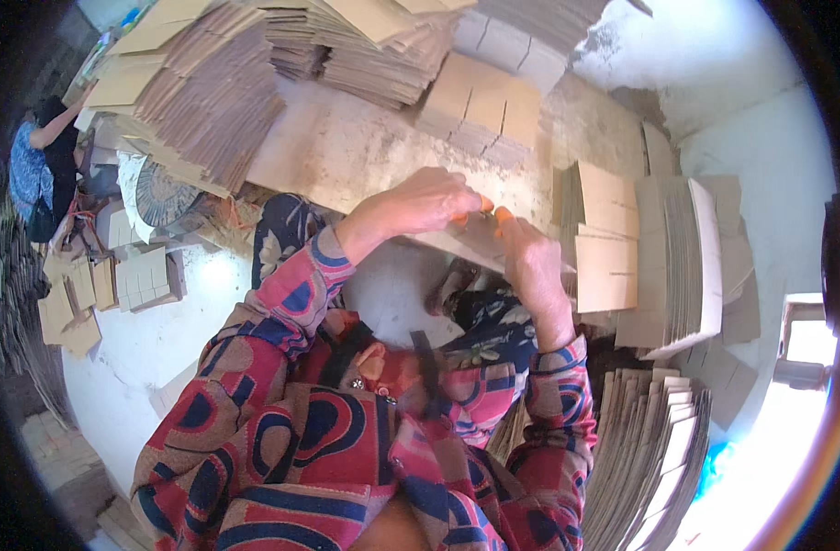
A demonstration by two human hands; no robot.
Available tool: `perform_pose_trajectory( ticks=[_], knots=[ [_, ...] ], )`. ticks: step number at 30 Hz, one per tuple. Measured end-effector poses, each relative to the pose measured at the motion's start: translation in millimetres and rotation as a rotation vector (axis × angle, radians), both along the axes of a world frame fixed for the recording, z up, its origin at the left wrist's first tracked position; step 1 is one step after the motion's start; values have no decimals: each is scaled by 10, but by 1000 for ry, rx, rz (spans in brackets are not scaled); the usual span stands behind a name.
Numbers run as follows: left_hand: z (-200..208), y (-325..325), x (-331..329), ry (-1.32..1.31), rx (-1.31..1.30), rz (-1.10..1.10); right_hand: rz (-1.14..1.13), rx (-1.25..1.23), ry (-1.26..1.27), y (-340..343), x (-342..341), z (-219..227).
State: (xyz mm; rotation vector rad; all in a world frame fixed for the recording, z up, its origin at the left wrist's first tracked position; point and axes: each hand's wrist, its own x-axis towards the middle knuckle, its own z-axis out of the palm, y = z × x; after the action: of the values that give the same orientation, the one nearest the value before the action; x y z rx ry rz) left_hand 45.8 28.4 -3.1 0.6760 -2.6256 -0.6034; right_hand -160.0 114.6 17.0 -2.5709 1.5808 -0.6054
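Observation:
My left hand (431,199) and my right hand (532,260) come close together in front of me, over the near edge of a low worktable (324,147). The fingers of both are curled, and orange coverings or some other orange material (503,214) show at the fingertips. Between them there may be something small and dark, too small to name. Just beyond the hands, a stack of slotted brown cardboard pieces (493,92) rests on the table. Nearest my right hand stands a row of upright cardboard sheets (608,248).
Tall cardboard piles (195,101) fill the table's left and far side. More upright sheets (645,450) stand low on my right. On the white floor (126,358) at left lie small slotted cardboard stacks (145,278). Another person (44,170) is at the far left.

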Motion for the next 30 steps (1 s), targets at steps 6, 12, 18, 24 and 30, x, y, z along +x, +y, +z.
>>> perform_pose_trajectory(
  ticks=[6,12,18,24,30],
  knots=[
    [36,164,112,21,-72,-31,-53,-110,63,217,195,-88],
    [664,531,344,207,-445,88,-444,-762,47,785,311,-46],
    [1149,25,488,170,-1133,499,-624,-351,-7,828,196,-837],
    [1041,-1288,792,-291,-1153,826,-451,-176,-69,755,366,-1072],
    [809,-1849,623,-552,-759,848,-470,41,-13,716,270,-1201]
  ],
)
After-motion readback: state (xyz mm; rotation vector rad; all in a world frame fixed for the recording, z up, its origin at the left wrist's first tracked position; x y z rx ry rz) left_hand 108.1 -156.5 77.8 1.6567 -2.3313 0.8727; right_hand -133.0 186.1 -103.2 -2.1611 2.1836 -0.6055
